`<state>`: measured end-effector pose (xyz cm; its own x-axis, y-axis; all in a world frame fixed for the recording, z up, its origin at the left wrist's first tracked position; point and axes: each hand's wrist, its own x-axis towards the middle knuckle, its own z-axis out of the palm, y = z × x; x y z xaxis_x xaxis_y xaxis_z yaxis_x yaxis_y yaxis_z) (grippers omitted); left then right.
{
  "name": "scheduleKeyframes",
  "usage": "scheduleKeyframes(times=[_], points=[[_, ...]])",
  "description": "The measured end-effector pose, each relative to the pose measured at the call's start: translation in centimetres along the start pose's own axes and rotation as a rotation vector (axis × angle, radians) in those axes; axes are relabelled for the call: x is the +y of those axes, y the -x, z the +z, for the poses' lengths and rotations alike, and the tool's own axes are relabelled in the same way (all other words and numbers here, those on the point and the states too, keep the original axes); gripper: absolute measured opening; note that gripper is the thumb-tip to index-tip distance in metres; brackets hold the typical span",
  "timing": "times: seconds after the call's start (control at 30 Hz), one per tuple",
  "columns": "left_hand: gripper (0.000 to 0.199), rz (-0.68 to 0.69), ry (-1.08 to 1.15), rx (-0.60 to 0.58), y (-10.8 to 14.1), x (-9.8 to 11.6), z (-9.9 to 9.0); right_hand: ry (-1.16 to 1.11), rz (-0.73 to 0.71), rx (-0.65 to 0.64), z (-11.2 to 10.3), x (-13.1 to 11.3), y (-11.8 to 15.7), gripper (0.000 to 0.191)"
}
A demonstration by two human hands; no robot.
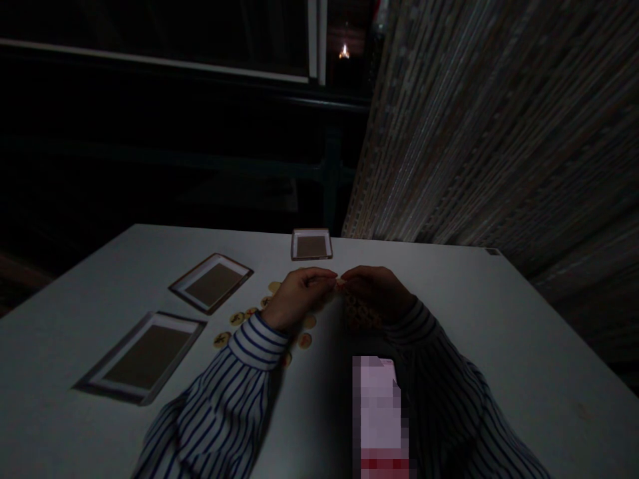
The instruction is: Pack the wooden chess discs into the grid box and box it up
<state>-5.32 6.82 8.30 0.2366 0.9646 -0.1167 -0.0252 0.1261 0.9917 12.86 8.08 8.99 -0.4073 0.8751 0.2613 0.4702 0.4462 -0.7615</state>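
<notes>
My left hand (299, 293) and my right hand (380, 289) meet over the middle of the white table, fingertips nearly touching. Both are closed, thumb against fingers, around a small round Chinese chess piece (340, 283) that shows between the tips, partly covered. Under my right palm, in shadow, a cluster of Chinese chess pieces (360, 311) sits close together. Loose pieces lie about my left wrist, such as a marked one (236, 319) to its left and one with a red mark (304, 340) to its right. My left hand hides some of them.
A lit phone (380, 412), its screen blurred out, lies between my forearms. Three shallow framed trays rest on the white table (474, 319): one near left (144, 356), one behind it (212, 283), one at the far edge (311, 244). A string curtain (449, 120) hangs behind, right.
</notes>
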Motion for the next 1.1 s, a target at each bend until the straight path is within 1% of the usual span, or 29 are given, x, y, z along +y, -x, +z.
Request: scheduleKeyframes(times=[0.2, 0.37, 0.53, 0.63, 0.77, 0.9, 0.97, 1.1], points=[[0.034, 0.019, -0.016, -0.019, 0.0, -0.1, 0.0, -0.045, -0.051, -0.013, 0.0, 0.4, 0.1, 0.017], [0.035, 0.028, -0.038, -0.022, 0.1, 0.1, 0.2, -0.056, -0.021, 0.047, 0.0, 0.0, 0.1, 0.014], [0.037, 0.007, -0.016, -0.031, 0.3, 0.2, 0.3, -0.009, -0.009, 0.082, 0.0, -0.1, -0.1, 0.013], [0.035, 0.015, -0.004, -0.035, 0.2, 0.1, 0.3, -0.012, -0.019, 0.079, -0.1, -0.1, -0.3, 0.013], [0.032, 0.030, 0.012, -0.036, 0.1, 0.0, 0.2, -0.045, -0.016, 0.041, -0.1, -0.2, -0.2, 0.018], [0.035, 0.022, 0.026, -0.041, 0.0, -0.1, 0.1, -0.047, -0.060, 0.017, -0.1, -0.4, 0.1, 0.023], [0.037, 0.017, 0.038, -0.038, 0.0, -0.1, 0.2, 0.002, -0.096, 0.030, -0.2, -0.6, 0.1, 0.022], [0.037, -0.001, 0.060, -0.025, 0.1, 0.1, 0.4, 0.124, -0.214, 0.044, -0.4, -0.7, 0.0, 0.021]])
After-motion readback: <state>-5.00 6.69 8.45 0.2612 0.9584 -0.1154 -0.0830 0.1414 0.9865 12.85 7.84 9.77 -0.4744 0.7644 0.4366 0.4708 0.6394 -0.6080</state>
